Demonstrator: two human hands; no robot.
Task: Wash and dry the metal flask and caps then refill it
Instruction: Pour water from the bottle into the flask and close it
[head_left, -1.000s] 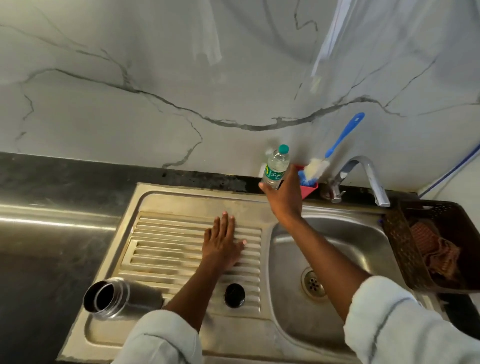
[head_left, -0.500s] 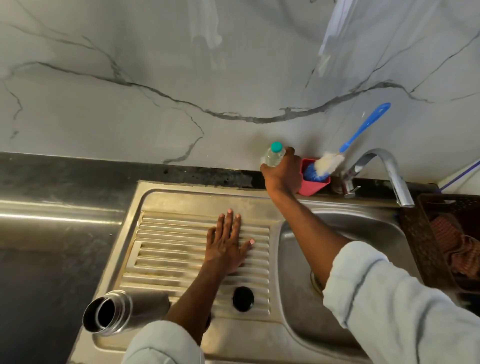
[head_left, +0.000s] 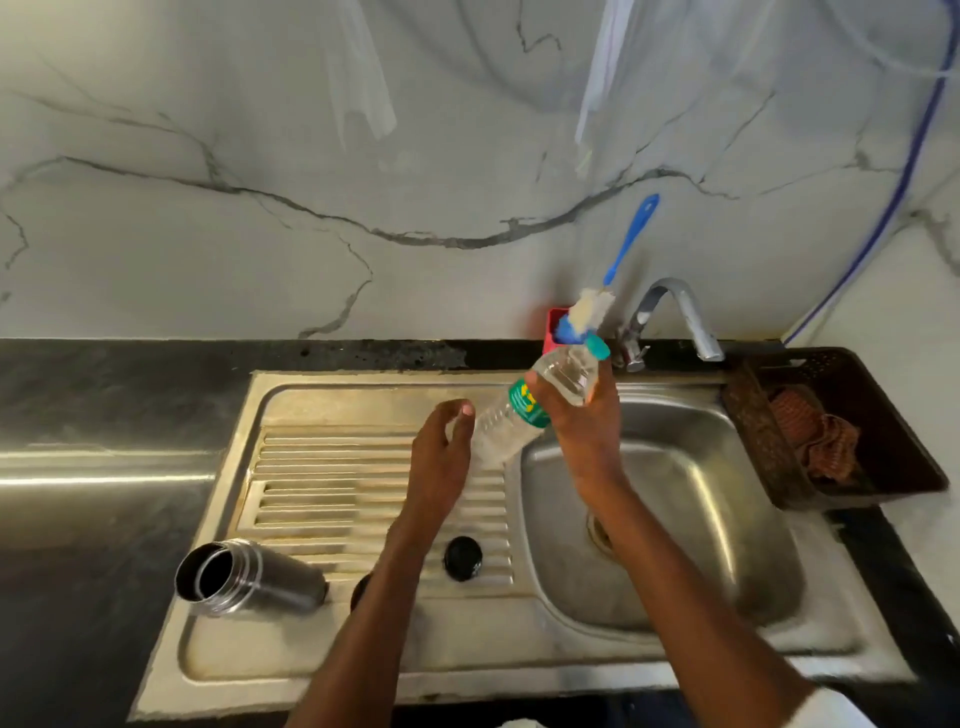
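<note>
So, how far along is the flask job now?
Done, it seems: the flask lies open on the drainboard, a black cap beside it; whether they are dry I cannot tell. In hand: the right hand grips a bottle, teal cap still on, and the left hand cups its base. Left: open the bottle, fill the flask, screw on the caps.

Dark cap (head_left: 359, 590) half behind left forearm (head_left: 384, 597); plastic bottle (head_left: 521, 409) motion-blurred

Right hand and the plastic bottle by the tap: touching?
Touching. The head view shows the right hand wrapped round the upper part of the plastic bottle, just below its teal cap, holding it tilted.
</note>
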